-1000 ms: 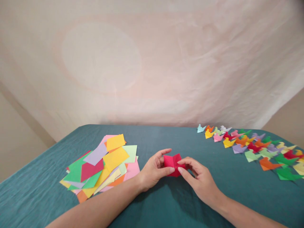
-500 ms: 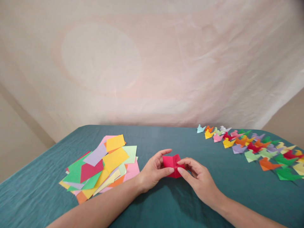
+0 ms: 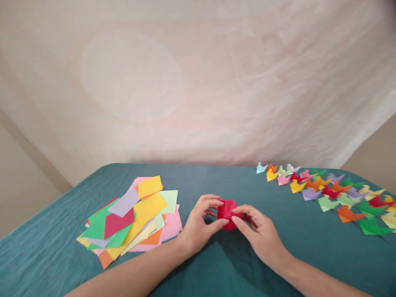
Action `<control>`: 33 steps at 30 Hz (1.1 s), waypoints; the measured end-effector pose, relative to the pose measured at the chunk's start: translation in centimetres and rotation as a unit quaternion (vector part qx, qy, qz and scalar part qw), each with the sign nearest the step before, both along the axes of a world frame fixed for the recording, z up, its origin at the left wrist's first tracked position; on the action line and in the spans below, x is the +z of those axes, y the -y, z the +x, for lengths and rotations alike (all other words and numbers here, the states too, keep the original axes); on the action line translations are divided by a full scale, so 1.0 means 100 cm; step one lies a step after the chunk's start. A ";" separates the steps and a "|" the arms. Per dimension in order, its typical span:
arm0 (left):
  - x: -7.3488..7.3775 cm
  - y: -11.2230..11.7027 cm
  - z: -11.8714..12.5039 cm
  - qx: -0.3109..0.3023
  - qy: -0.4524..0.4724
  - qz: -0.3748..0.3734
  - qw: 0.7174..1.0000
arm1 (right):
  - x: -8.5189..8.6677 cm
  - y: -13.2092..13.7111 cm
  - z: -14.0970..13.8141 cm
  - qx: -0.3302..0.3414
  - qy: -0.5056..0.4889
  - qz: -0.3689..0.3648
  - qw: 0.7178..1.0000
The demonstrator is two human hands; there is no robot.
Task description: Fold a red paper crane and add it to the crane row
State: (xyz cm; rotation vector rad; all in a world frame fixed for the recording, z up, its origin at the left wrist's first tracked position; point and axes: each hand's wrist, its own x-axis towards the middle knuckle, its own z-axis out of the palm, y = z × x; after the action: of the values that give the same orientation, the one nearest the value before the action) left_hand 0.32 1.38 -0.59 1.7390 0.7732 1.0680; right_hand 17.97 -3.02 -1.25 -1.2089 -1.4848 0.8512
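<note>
A small red sheet of folded paper (image 3: 227, 210) is held between my two hands near the middle of the table, its creases partly opened out. My left hand (image 3: 202, 220) grips its left side, thumb along the front edge and fingers at the back edge. At the right side, my right hand (image 3: 255, 227) pinches the paper between thumb and forefinger. Fingertips hide parts of both edges.
On the left lies a loose pile of coloured paper sheets (image 3: 150, 208). Several rows of folded paper birds (image 3: 328, 203) stand on the right. A teal cloth (image 3: 198, 272) covers the table, and a pale sheet (image 3: 198, 82) hangs behind it.
My left fingers have come down onto the red paper's back edge, and that hand sits slightly further right. The paper's left part has tilted and narrowed. My right hand keeps its pinch.
</note>
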 end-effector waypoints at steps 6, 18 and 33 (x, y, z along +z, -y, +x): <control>0.003 0.000 -0.001 0.000 -0.035 0.016 0.999 | -0.001 0.001 0.000 -0.006 0.026 0.019 0.999; 0.003 0.001 0.000 -0.017 -0.056 0.016 0.998 | 0.005 0.003 -0.002 0.011 0.035 0.046 0.998; 0.005 0.003 -0.001 -0.034 -0.087 0.075 0.993 | 0.008 0.006 -0.004 -0.001 0.036 0.030 0.999</control>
State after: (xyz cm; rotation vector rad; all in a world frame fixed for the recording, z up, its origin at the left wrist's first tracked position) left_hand 0.21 1.04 -0.05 1.9919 0.7507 0.9589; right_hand 17.60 -3.61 -0.47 -1.2066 -1.5568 0.7630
